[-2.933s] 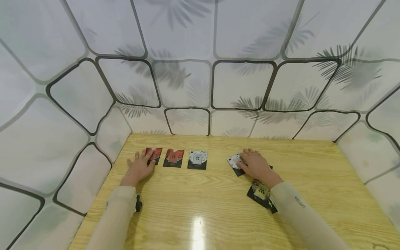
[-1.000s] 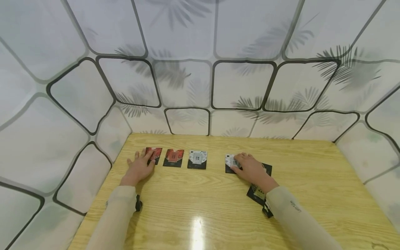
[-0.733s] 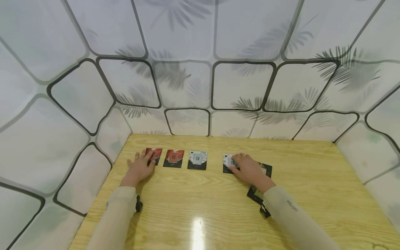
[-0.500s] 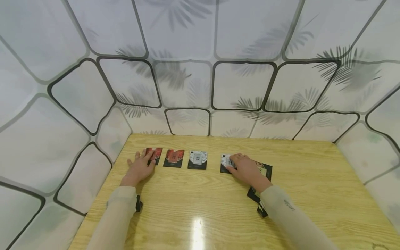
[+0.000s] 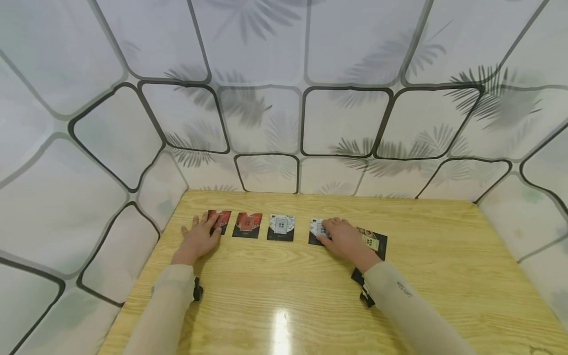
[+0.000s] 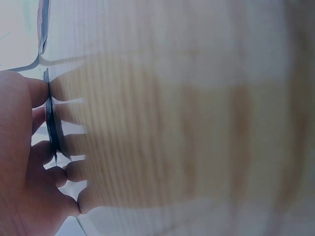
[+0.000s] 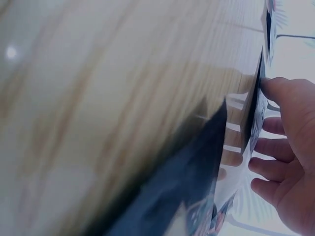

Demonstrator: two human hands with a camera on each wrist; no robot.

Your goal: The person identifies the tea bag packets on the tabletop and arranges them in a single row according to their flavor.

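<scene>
From where I stood, a loose cream sleeve (image 5: 163,301) ended above the bare left hand (image 5: 197,242), lower left; another (image 5: 414,308), lower right, bore small dark lettering (image 5: 404,289). Black gadgets (image 5: 197,290) jutted beneath both cuffs.

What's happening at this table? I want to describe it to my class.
A person has both hands on flat packets lying on a wooden table. The left hand rests on the leftmost red-and-black packet, and the right hand touches a white-and-black packet. Between the hands lie a second red-and-black packet and another white-and-black one, so the four form a rough row. Darker packets with yellowish labels lie near the right wrist, partly hidden.
</scene>
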